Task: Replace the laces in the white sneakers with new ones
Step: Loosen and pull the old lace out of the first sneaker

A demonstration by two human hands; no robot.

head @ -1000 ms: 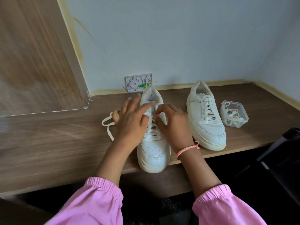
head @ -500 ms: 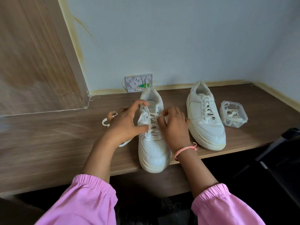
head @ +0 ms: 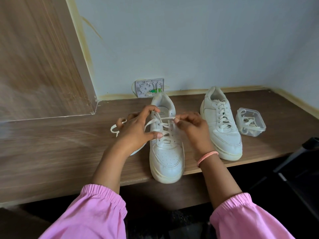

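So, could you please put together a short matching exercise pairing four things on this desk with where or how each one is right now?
Things
1. near sneaker
2. far sneaker
3. clear plastic tub
4. right hand

States
A. laced up, standing untouched
B. holds loose laces, right of both shoes
C. pinches a lace over the eyelets
D. toe juts past the desk edge

Pairs: 1-D, 2-A, 3-B, 4-C

Head camera: looks forward-down, close over desk (head: 51, 149).
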